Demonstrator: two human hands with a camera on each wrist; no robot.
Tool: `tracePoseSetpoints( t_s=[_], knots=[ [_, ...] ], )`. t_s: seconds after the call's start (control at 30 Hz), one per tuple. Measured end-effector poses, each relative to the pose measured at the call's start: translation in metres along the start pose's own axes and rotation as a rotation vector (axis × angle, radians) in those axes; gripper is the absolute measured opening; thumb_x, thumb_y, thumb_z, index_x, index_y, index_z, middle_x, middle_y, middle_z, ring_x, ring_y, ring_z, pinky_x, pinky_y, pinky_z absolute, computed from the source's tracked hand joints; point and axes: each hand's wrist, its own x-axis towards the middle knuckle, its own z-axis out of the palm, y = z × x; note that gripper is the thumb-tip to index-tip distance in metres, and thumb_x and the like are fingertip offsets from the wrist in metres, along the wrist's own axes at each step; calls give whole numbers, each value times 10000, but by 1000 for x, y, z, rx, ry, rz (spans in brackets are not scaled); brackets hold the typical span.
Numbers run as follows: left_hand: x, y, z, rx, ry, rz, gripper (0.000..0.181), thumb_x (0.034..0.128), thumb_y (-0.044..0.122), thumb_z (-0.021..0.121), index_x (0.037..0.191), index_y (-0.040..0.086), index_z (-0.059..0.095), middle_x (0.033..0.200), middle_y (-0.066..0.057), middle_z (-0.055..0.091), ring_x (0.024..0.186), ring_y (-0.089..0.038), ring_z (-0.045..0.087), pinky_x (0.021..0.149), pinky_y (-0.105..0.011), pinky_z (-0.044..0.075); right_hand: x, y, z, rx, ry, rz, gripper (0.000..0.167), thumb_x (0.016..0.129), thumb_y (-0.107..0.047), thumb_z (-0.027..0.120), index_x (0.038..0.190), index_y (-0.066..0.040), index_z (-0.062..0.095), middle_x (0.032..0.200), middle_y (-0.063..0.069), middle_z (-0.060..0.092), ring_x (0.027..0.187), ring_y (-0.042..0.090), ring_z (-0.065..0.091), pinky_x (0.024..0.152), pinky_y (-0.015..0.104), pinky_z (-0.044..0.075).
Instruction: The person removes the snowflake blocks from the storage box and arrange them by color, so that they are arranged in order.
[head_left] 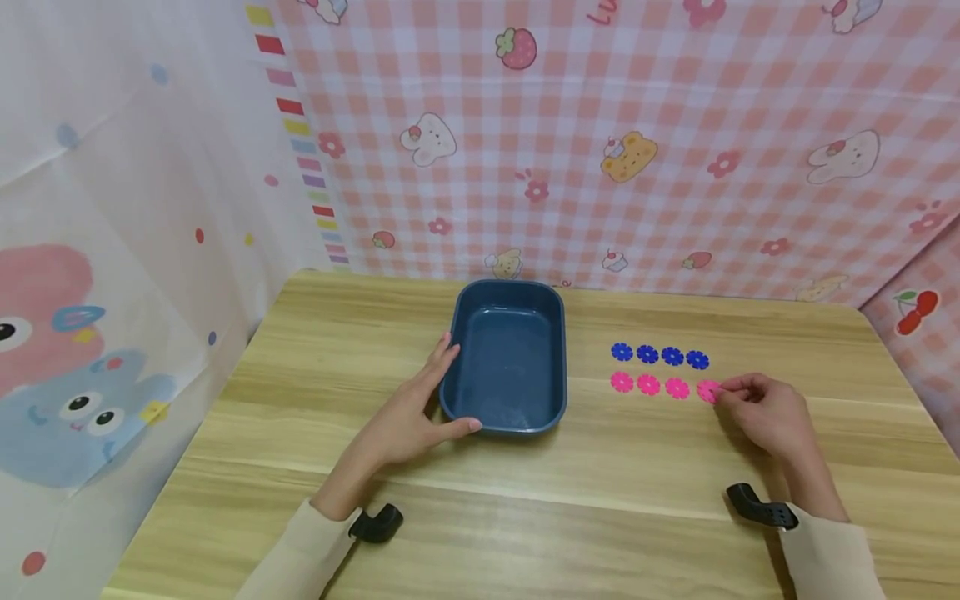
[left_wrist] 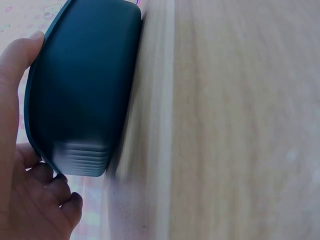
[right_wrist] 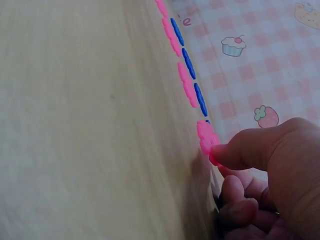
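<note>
A dark blue rectangular tray (head_left: 512, 421) stands on the table, with nothing in it. My left hand (head_left: 405, 421) holds its near left corner, thumb on the near rim and fingers along the left side; the tray's outer wall (left_wrist: 82, 85) fills much of the left wrist view. My right hand (head_left: 772, 412) pinches a pink snowflake disc (right_wrist: 205, 137) between thumb and forefinger, at the right end of a row of pink snowflake discs (head_left: 648, 384). That disc looks tilted off the table. Behind lies a row of blue snowflake discs (head_left: 660, 355).
The wooden table (head_left: 540, 517) has a pink checked cloth (head_left: 570, 108) hanging along its back edge and a white printed cloth (head_left: 172, 167) at its left. Black wrist mounts (head_left: 761, 506) sit by both sleeves.
</note>
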Motion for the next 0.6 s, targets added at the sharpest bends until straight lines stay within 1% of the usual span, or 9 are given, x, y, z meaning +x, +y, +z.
tracePoseSetpoints(
  t_s=[0.1, 0.2, 0.43, 0.53, 0.6],
  knots=[
    [0, 1, 1, -1, -3, -3, 1126, 815, 769, 665, 1664, 300, 92, 1725, 181, -75, 1601, -235, 140, 1247, -581, 281, -1, 0, 1, -9, 12, -5, 394, 1006, -383, 617, 1120, -11, 679, 937, 102, 652, 779, 170, 531, 572, 243, 447],
    [0, 1, 1, -2, -6, -4, 1130, 813, 770, 667, 1664, 302, 90, 1711, 216, -88, 1602, -225, 135, 1251, -575, 276, -2, -2, 1, -20, 25, -5, 365, 995, -361, 633, 1094, -15, 695, 919, 98, 662, 766, 158, 536, 573, 237, 442],
    [-1, 0, 1, 3, 1, 3, 1122, 823, 756, 672, 1665, 293, 92, 1728, 171, -73, 1600, -254, 152, 1244, -584, 285, -2, -8, 6, -11, 6, 47, 334, 975, -357, 660, 1077, -44, 716, 951, 96, 687, 794, 192, 544, 600, 248, 434],
    [-2, -1, 2, 2, 3, -3, 1123, 822, 756, 674, 1665, 295, 92, 1738, 140, -54, 1598, -256, 161, 1242, -585, 290, -1, -8, 7, 8, 4, 46, 343, 986, -356, 651, 1084, -31, 693, 937, 89, 676, 784, 181, 538, 595, 248, 433],
    [-3, -2, 2, -2, 2, -6, 1127, 823, 746, 682, 1665, 301, 80, 1745, 118, -38, 1599, -239, 154, 1245, -579, 286, -1, -8, 6, 34, 0, 38, 366, 1011, -369, 615, 1110, -22, 678, 915, 75, 667, 759, 157, 537, 581, 247, 443]
  ],
)
